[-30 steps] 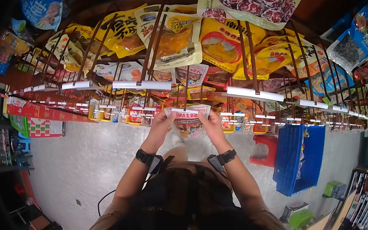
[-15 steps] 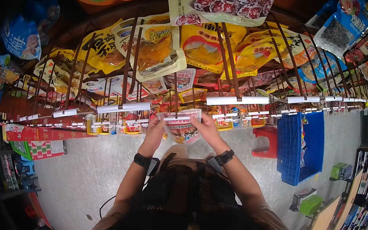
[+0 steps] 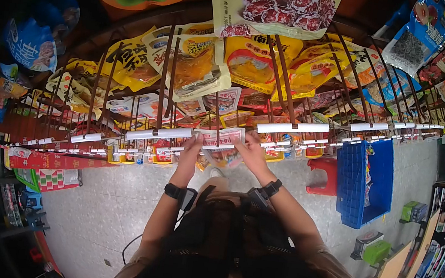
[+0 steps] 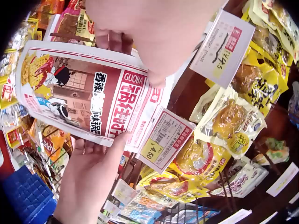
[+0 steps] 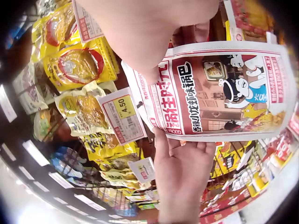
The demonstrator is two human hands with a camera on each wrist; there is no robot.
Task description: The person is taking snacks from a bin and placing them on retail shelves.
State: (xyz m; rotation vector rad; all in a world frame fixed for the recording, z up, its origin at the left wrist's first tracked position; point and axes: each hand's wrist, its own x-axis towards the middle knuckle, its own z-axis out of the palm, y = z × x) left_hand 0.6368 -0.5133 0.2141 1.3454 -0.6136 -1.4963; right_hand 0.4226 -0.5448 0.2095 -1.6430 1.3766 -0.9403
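Note:
A white-and-red snack packet [image 3: 231, 136] is held by its two sides at the end of a display hook. My left hand [image 3: 189, 154] pinches one side and my right hand [image 3: 251, 156] the other. In the left wrist view, the left hand [image 4: 159, 28] is at the packet's upper side and the right hand [image 4: 88, 179] at its lower side. The right wrist view shows the packet's [image 5: 205, 93] printed face, with a dark spot near its top edge, right beside a 4.50 price tag [image 5: 122, 114].
Yellow food packets [image 3: 250, 60] hang on long hooks above and behind the hands, with white label strips [image 3: 292, 128] along the hook ends. A blue crate [image 3: 352, 184] and a red stool [image 3: 322, 175] stand at the right. Grey floor [image 3: 100, 202] lies below.
The packet has tilted, its printed face now less visible from the head view than half a second ago. Both hands still hold it, slightly nearer the hooks. The head view has shifted.

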